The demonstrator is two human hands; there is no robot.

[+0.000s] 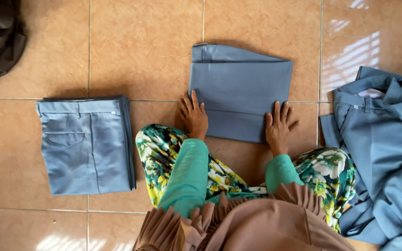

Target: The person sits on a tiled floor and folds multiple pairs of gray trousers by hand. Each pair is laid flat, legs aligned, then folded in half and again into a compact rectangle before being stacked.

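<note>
Folded trousers: blue-grey cloth, neat rectangle, lying on the tiled floor straight ahead of the knees. Left hand and right hand both flat, fingers spread, pressing its near edge; nothing gripped. Judged soft, light and limp; best lifted by the folded edges, supported underneath.

No packages, signs or screens.
I see only a small white tag inside the unfolded trousers at their waistband.
</note>
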